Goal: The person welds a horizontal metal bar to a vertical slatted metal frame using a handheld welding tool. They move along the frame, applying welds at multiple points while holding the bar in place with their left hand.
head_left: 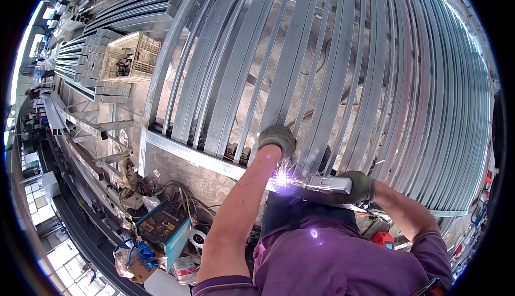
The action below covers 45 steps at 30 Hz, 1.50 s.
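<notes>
My left hand (277, 138), in a dark green glove, presses down on a long grey steel tube (289, 65) of a frame of several parallel tubes. My right hand (358, 186), also gloved, grips a welding torch (328, 183) that points left. At its tip a bright white-violet arc (281, 178) throws sparks where the tubes meet the cross rail (188, 155) at the frame's near end. Both forearms are bare, and the shirt below is purple.
A teal welding machine (162, 227) with cables stands on the floor at lower left. A pale plastic crate (130, 57) rests on stacked steel sections (86, 63) at upper left. A small red object (383, 238) lies at lower right. More steel racks run along the left.
</notes>
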{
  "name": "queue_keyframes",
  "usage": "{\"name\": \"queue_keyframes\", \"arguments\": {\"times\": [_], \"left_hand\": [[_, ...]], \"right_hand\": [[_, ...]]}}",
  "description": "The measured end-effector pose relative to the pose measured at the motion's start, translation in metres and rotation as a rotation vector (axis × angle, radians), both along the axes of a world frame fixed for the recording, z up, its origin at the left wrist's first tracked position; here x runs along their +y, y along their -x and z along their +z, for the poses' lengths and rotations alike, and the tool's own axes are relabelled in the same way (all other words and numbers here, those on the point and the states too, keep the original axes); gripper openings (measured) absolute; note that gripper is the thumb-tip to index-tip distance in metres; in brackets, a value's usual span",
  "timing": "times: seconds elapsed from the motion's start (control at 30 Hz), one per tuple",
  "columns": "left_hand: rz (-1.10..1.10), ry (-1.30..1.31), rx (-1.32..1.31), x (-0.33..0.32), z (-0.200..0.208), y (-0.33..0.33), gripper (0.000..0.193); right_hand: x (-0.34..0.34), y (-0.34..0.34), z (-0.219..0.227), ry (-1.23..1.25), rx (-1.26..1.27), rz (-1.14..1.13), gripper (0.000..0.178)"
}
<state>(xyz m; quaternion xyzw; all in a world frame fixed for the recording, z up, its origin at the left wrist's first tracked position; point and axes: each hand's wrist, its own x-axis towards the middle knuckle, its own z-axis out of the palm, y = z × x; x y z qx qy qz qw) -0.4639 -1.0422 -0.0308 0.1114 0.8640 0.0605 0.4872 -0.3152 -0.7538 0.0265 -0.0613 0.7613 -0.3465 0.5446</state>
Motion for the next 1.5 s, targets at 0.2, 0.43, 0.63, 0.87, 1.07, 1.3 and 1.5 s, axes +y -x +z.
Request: {"name": "queue_keyframes", "arguments": {"times": [0.2, 0.43, 0.63, 0.87, 1.07, 1.3, 1.5], "left_hand": [[0.033, -0.066, 0.063, -0.016, -0.008, -0.013, 0.054], [0.127, 0.024, 0.107, -0.062, 0.049, 0.04, 0.068], [0.007, 0.151, 0.075, -0.063, 0.034, 0.039, 0.066], [0.022, 0.128, 0.112, -0.062, 0.028, 0.039, 0.067], [0.065, 0.131, 0.029, -0.065, 0.032, 0.046, 0.072], [0.023, 0.12, 0.068, -0.065, 0.034, 0.047, 0.073], [0.003, 0.182, -0.049, -0.06, 0.039, 0.059, 0.08]], "right_hand": [[0.002, -0.006, 0.021, 0.032, 0.106, -0.011, 0.065], [-0.017, 0.014, 0.048, 0.142, 0.184, -0.039, 0.061], [-0.071, 0.053, 0.052, 0.134, 0.025, -0.077, 0.063], [-0.079, 0.045, -0.007, 0.222, 0.071, -0.106, 0.068], [-0.043, 0.056, 0.005, 0.327, -0.064, -0.278, 0.062], [-0.032, 0.043, 0.001, 0.344, -0.102, -0.351, 0.056], [-0.067, 0.043, -0.012, 0.307, 0.016, -0.146, 0.063]]}}
